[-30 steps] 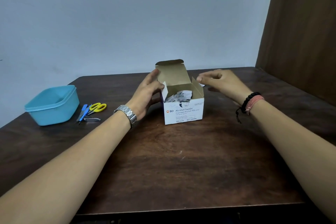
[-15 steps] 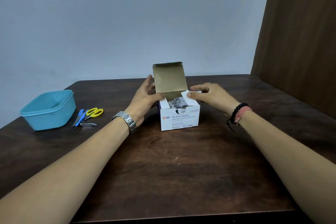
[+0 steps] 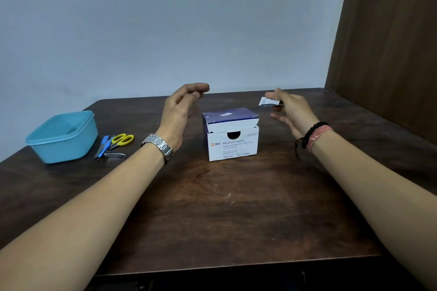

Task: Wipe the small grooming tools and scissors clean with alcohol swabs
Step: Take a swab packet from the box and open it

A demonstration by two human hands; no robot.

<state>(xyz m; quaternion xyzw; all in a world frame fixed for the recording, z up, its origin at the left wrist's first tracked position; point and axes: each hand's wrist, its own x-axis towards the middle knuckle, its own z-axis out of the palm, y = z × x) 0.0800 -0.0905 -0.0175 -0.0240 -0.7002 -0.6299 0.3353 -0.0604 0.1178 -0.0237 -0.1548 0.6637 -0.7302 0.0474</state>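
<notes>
One swab packet (image 3: 268, 101) is now out, pinched in the right hand (image 3: 292, 113). The box (image 3: 233, 136) lid is down. The left hand (image 3: 181, 111) hangs loose, empty. The scissors (image 3: 121, 139) wait, unwiped, by the tub (image 3: 62, 137).

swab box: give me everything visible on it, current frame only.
The alcohol swab box is a small white cardboard carton with a dark blue top flap, folded down but not tucked in, its edge sitting slightly proud. The front face reads "BD Alcohol Swabs, Isopropyl Alcohol 70%", "100 Units", with a dark half-round thumb notch at its top edge. It stands upright near the middle of the dark wooden table. Neither hand touches it: the left hand and the right hand hover either side.
</notes>
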